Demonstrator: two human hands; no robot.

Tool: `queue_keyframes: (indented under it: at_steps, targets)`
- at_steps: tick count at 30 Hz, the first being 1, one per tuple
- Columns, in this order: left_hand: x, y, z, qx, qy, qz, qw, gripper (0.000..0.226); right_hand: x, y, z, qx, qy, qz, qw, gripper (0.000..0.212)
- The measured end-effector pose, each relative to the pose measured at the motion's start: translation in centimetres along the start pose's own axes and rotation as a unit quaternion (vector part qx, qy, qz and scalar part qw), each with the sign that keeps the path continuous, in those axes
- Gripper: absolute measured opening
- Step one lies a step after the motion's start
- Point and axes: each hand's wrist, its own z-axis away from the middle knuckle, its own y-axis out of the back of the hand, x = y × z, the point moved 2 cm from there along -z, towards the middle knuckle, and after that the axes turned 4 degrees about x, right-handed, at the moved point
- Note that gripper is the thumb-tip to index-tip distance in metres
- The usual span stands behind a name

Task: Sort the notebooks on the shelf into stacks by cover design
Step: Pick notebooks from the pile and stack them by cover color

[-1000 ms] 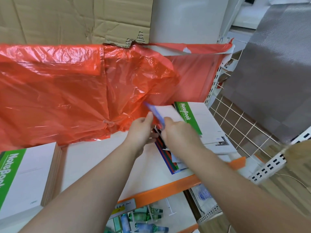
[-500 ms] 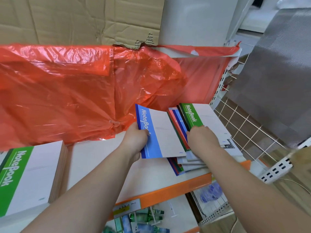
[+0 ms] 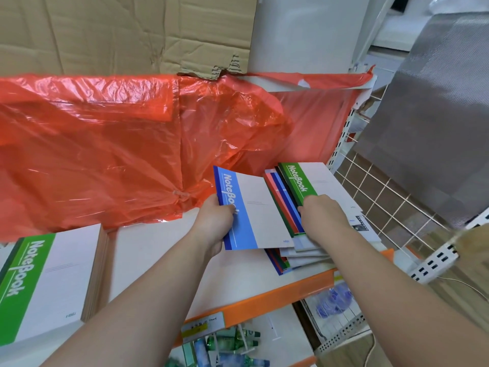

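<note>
- While the right hand [image 3: 321,215] lies on the mixed pile [image 3: 299,254], the left hand [image 3: 215,221] has drawn a blue notebook [image 3: 254,210] clear of it. The notebook now lies nearly flat, just left of the pile and overlapping its near edge.
- A second ago both hands were bunched together at the pile and the blue cover stood on edge, blurred. Half a second ago it was already out and flat, and little has shifted since.
- The left hand pinches the notebook at its blue spine band, thumb on the cover and fingers beneath.
- The right hand's fingers curl down onto the pile's fanned spines beside the green notebook [image 3: 297,181] on top. The fingertips are hidden, so whether they have singled out another book cannot be told.
- For the sort, one blue cover is separated and apparently needs its own place. The only finished-looking stack is the green stack [image 3: 45,282], well to the left of the pile, with bare shelf [image 3: 153,250] between them.
- Red, blue and green spines show in the pile, so I judge that much sorting remains.
- Behind the pile hangs an orange plastic sheet [image 3: 105,154].
</note>
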Motion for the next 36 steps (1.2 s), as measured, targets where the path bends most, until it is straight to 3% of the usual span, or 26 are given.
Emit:
queue_keyframes:
  at_steps: [4,7,10,13,16,18,20,22,24,27,31,36]
  targets:
    - [-0.1,-0.1,0.1,-0.003,0.000,-0.001,1.000,0.026,-1.0,0.6,0.3,-0.021,0.024,0.051,0.998,0.018]
    - [0.1,-0.1,0.2,-0.005,-0.003,0.005,1.000,0.027,-0.9,1.3,0.5,0.017,0.032,0.070,0.997,0.029]
    - [0.2,0.1,0.4,-0.006,-0.007,0.016,1.000,0.026,-1.8,2.2,1.2,0.069,0.058,0.055,0.994,0.025]
    - [-0.1,-0.1,0.2,0.002,0.001,0.049,0.999,0.020,-5.2,2.9,3.4,0.067,0.125,0.014,0.990,0.029]
    - [-0.3,-0.5,0.0,-0.005,0.010,0.101,0.995,0.033,-8.4,2.3,6.2,0.069,0.232,-0.029,0.970,0.022]
    - [-0.3,-0.5,0.0,-0.006,-0.001,0.084,0.996,0.025,-9.0,1.8,6.9,0.068,0.274,-0.070,0.957,0.021]
    - [-0.5,-0.2,-0.1,-0.002,-0.008,0.060,0.998,0.018,-8.1,1.5,6.0,0.068,0.244,-0.115,0.960,0.021]
    - [-0.6,0.2,-0.1,0.003,-0.006,0.060,0.998,0.023,-5.9,0.9,3.9,0.088,0.161,-0.114,0.976,0.018]
    - [-0.6,0.6,0.1,0.001,-0.005,0.065,0.998,0.027,-3.0,-0.1,1.8,0.082,0.076,-0.046,0.993,0.021]
    - [-0.4,0.9,0.3,-0.002,-0.015,0.057,0.998,0.030,-0.7,-1.8,0.5,0.010,-0.012,0.014,1.000,0.030]
    - [-0.4,1.3,0.1,0.003,-0.020,0.062,0.998,0.029,-0.7,-1.9,0.1,0.004,0.005,0.026,1.000,0.017]
    - [-0.4,1.1,0.1,-0.004,-0.022,0.067,0.997,0.028,0.1,-1.1,0.4,0.011,0.001,0.037,0.999,0.015]
